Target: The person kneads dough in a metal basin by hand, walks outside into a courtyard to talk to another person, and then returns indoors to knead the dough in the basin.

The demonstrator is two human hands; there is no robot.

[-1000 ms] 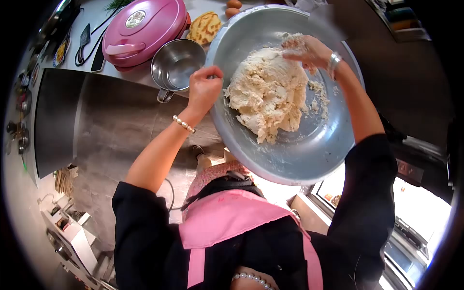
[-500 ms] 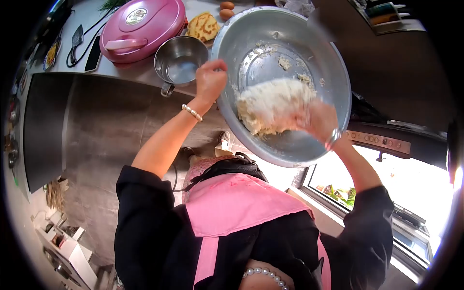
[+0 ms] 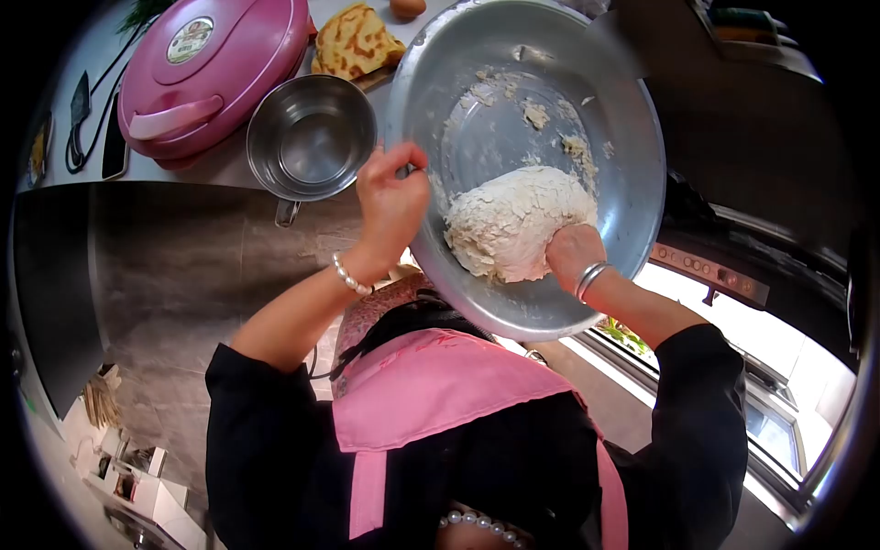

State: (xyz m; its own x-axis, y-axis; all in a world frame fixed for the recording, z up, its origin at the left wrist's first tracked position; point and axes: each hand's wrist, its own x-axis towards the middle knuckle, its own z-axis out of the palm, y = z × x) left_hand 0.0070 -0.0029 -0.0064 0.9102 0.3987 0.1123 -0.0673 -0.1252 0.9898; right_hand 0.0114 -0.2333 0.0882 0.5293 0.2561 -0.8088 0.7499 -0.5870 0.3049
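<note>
A large metal basin (image 3: 513,87) tilts in front of me, with a pale, rough lump of dough (image 3: 518,220) low in it. My left hand (image 3: 392,197), a pearl bracelet at its wrist, is closed at the basin's left rim. Pressed into the right end of the dough is my right hand (image 3: 577,254), its fingers curled and partly hidden against the dough. Small dough scraps (image 3: 535,115) stick to the basin's bottom and wall.
Left of the basin, a steel pot (image 3: 313,137) stands at the counter edge. Beyond it are a pink electric griddle (image 3: 215,78), a browned flatbread (image 3: 355,44) and an egg (image 3: 407,8). A dark appliance with a control panel (image 3: 710,273) is at right.
My right hand has stopped its blurred motion and presses into the dough, which looks rounder. My view has shifted, so the pot and griddle appear further left. The left hand stays at the rim.
</note>
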